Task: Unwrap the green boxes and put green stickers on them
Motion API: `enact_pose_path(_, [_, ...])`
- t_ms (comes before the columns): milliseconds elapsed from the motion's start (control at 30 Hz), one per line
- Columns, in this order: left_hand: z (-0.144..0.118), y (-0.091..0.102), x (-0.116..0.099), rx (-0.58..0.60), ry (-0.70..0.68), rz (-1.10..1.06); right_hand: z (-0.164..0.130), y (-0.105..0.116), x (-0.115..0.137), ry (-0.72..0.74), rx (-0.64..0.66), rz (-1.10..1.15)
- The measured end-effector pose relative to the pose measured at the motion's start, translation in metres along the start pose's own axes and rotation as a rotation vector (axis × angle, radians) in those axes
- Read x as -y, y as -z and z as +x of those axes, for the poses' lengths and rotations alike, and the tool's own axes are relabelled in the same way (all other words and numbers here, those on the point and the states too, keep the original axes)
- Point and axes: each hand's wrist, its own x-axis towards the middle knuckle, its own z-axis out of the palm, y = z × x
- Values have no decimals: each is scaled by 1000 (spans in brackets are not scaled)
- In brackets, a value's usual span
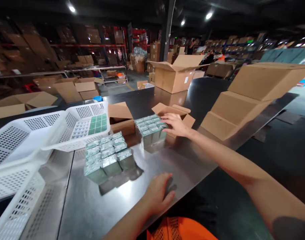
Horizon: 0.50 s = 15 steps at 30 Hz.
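My right hand point(177, 124) reaches out with stretched fingers at the right edge of a block of small green wrapped boxes point(152, 131); its fingertips seem to touch the top of them. My left hand point(158, 192) is near the front edge of the metal table point(92, 206), thumb apart from the fingers and nothing held. A second block of small green wrapped boxes point(108, 158) stands to the left, its boxes in rows. Behind the right block, partly hidden by my right hand, is an open cardboard carton point(165, 108). Another open carton point(122, 126) stands between the blocks, farther back.
White perforated baskets point(63, 145) line the left side, one holding green and patterned boxes point(98, 124). Larger cartons point(219, 125) are stacked at the right. A big open carton point(171, 80) stands at the back. Beyond are shelves and people point(210, 57).
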Motion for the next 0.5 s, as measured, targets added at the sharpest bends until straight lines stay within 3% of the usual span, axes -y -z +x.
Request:
enact_pose_path(167, [-6,-8,4,-81,-9,37,-13,-30,9,59,72,-114])
enact_pose_path(367, [-8,-46,31,-391,62,-108,-25,-24,12,120,96,-244])
enact_pose_path(500, [-1,-51,36,-444,141,-203,-28,-17,9,183,113,-264])
